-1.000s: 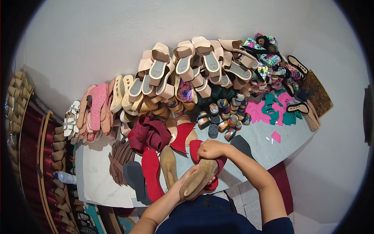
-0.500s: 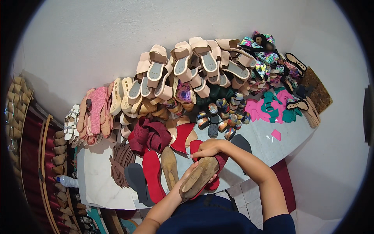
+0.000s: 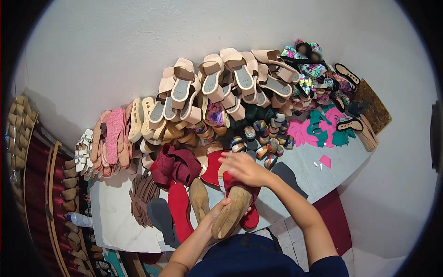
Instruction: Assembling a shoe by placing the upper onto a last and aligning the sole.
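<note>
Left hand (image 3: pixel 216 213) is closed around the side of a wooden last (image 3: pixel 234 211); right hand (image 3: pixel 248 170) is apart from it, above the far end, with fingers stretched out and slightly blurred. Whether the right hand touches the red cloth (image 3: pixel 255 192) under it, I cannot tell.

Around the last, the near part of the table (image 3: pixel 334 177) is crowded. To its left lie a second last (image 3: pixel 199 197), a red sole (image 3: pixel 178 207), a grey sole (image 3: pixel 161 220) and brown strips (image 3: pixel 142 199). Behind are maroon cloth (image 3: pixel 179 167) and a red piece (image 3: pixel 212 167), which the right hand partly covers. Many-coloured heels (image 3: pixel 271 161) stand beyond this hand, and a dark sole (image 3: pixel 290 179) lies at its right. Beige sandals (image 3: pixel 212 77) are piled against the wall.

The held last is in front of the person's body, at the near edge of the table. Its long axis runs slantwise: one end points to the lower left, toward the body, and the other to the upper right, away from it.

Its flat underside faces up. The wood is brown and worn, with darker stains and a small mark near the lower end. Red cloth shows around the far end.
</note>
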Motion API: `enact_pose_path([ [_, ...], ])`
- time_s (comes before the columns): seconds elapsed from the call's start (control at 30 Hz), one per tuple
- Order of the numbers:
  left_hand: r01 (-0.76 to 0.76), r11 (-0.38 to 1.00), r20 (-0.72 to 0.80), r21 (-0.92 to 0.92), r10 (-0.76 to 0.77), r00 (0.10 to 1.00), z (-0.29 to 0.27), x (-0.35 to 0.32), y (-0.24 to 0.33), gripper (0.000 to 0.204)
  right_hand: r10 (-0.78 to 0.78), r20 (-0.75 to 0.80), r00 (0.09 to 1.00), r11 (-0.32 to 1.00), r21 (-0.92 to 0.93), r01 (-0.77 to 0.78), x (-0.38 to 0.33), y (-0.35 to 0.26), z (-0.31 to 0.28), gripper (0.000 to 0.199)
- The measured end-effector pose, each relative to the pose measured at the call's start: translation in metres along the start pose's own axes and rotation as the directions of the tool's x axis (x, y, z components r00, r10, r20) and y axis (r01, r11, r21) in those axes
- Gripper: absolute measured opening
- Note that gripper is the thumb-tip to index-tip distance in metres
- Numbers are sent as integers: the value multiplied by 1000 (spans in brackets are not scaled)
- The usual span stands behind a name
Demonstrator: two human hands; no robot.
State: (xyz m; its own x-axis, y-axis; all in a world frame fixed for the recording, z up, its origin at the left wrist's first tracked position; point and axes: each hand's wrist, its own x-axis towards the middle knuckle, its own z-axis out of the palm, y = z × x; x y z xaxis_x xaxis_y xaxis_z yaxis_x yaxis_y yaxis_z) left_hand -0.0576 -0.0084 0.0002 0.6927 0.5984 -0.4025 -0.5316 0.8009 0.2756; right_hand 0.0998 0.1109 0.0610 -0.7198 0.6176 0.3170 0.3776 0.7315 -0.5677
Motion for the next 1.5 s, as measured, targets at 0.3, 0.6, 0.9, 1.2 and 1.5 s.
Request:
enact_pose_path([
  [0.3,-65,997,77,50,61,995,2,1,5,79,-7,-36,999,999,51,9,0,-8,-33,27],
  [0.6,-189,980,164,-66,197,966,-13,-2,1,82,437,-478,762,877,415,-242,-19,-1,-3,34],
  [0.9,9,872,364,-489,195,911,-25,7,-16,75,466,135,874,-2,988,-152,-34,14,29,55],
  [1.2,15,947,378,-322,114,919,-9,12,-17,80,317,126,940,-369,930,0,-45,19,38,50],
  [1.5,-52,998,218,-43,60,974,-1,-1,-17,78,450,141,882,-294,956,-3,-55,17,41,55],
])
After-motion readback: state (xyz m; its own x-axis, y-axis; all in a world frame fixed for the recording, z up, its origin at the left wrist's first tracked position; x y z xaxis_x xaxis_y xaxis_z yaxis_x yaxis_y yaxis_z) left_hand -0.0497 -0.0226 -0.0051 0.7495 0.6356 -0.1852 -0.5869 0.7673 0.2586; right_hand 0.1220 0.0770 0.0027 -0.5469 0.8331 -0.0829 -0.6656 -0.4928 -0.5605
